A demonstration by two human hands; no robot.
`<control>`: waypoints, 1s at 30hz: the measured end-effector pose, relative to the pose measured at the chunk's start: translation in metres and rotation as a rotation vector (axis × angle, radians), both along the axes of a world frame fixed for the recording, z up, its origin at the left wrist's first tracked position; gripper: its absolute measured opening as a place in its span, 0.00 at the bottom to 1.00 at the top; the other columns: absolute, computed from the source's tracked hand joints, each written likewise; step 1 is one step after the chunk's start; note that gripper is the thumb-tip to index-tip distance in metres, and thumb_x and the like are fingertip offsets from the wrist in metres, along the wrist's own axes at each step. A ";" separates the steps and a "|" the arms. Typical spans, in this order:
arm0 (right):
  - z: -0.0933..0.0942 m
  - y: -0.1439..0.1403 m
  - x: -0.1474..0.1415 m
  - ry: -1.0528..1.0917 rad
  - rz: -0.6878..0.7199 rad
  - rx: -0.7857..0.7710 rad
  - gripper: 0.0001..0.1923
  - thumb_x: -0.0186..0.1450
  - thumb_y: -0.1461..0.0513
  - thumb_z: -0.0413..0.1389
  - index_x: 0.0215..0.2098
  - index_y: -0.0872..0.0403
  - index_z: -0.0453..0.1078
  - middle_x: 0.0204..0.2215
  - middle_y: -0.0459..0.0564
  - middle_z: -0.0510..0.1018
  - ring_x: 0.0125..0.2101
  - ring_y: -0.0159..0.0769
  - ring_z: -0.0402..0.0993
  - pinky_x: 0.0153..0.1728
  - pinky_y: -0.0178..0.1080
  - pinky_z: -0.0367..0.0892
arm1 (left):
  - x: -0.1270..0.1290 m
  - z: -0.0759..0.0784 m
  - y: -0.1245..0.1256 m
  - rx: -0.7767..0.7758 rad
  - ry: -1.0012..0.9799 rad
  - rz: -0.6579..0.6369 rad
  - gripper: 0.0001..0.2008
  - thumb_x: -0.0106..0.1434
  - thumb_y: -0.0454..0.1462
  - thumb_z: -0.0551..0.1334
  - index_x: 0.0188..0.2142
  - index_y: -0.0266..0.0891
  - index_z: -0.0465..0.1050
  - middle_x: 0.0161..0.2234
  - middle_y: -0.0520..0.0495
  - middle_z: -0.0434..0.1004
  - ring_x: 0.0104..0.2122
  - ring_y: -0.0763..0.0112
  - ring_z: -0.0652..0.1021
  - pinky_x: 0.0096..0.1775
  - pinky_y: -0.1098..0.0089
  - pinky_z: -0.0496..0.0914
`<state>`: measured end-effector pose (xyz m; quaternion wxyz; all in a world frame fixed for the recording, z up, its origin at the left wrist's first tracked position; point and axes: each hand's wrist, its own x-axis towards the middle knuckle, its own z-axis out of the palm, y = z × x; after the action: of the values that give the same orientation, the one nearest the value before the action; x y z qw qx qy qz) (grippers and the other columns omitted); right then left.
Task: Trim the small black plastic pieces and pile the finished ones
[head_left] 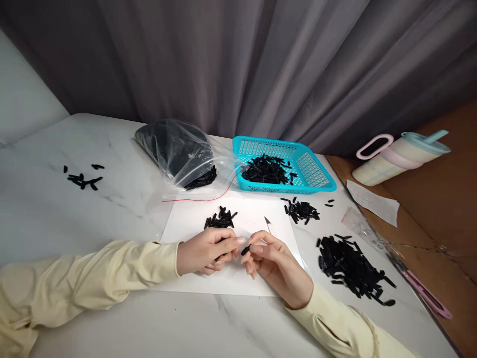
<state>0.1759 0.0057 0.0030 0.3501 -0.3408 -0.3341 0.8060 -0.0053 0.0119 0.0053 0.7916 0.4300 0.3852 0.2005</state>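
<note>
Above the white tabletop [194,323], the fingers of the right hand [278,263] pinch a small black piece [245,249], its long axis slanting down toward the left hand [206,248], which, just beside, closes over another dark piece [220,256].

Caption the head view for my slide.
Right hand pinching a small black piece beside the left hand, above white paper.

A grey curtain [208,64] hangs behind the far edge of the table [40,214], with a pale wall [24,94] near its left corner.
</note>
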 end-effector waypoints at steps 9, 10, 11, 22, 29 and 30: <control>-0.001 -0.005 -0.001 -0.062 -0.023 0.150 0.07 0.58 0.62 0.60 0.31 0.56 0.67 0.23 0.47 0.77 0.24 0.32 0.73 0.24 0.34 0.66 | -0.002 0.001 -0.007 0.114 0.080 -0.065 0.22 0.62 0.53 0.50 0.25 0.38 0.60 0.15 0.59 0.52 0.14 0.83 0.52 0.14 0.78 0.48; -0.001 -0.006 -0.001 -0.066 -0.026 0.166 0.08 0.58 0.62 0.60 0.32 0.56 0.67 0.24 0.47 0.77 0.24 0.32 0.73 0.24 0.34 0.66 | -0.002 0.001 -0.007 0.117 0.085 -0.064 0.22 0.62 0.53 0.50 0.24 0.38 0.59 0.15 0.59 0.51 0.14 0.83 0.53 0.14 0.78 0.48; -0.002 -0.006 -0.001 -0.067 -0.029 0.179 0.08 0.58 0.61 0.60 0.32 0.56 0.66 0.24 0.47 0.76 0.24 0.32 0.73 0.24 0.34 0.67 | -0.002 0.001 -0.007 0.127 0.088 -0.067 0.21 0.62 0.52 0.51 0.24 0.38 0.59 0.16 0.59 0.51 0.14 0.83 0.53 0.14 0.78 0.48; -0.008 -0.016 -0.001 -0.262 -0.026 0.480 0.16 0.60 0.62 0.58 0.47 0.54 0.68 0.31 0.49 0.74 0.30 0.31 0.72 0.27 0.34 0.69 | -0.003 0.001 -0.008 0.277 0.110 -0.076 0.17 0.64 0.46 0.51 0.24 0.38 0.60 0.15 0.60 0.50 0.14 0.82 0.52 0.15 0.78 0.48; -0.008 -0.016 0.001 -0.375 -0.002 0.606 0.10 0.65 0.63 0.52 0.41 0.55 0.73 0.26 0.48 0.73 0.21 0.27 0.69 0.22 0.32 0.67 | -0.004 0.002 -0.007 0.339 0.114 -0.147 0.20 0.65 0.47 0.49 0.24 0.36 0.63 0.13 0.60 0.52 0.12 0.83 0.53 0.14 0.78 0.51; -0.007 -0.016 0.001 -0.364 -0.013 0.621 0.10 0.65 0.63 0.52 0.39 0.55 0.74 0.24 0.47 0.73 0.19 0.26 0.67 0.21 0.32 0.67 | -0.004 0.002 -0.006 0.306 0.103 -0.148 0.21 0.64 0.48 0.49 0.22 0.36 0.62 0.13 0.60 0.52 0.12 0.83 0.53 0.14 0.78 0.50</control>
<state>0.1773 -0.0099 -0.0044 0.3767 -0.3580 -0.6180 0.5899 -0.0091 0.0055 0.0076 0.7087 0.5821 0.3576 0.1758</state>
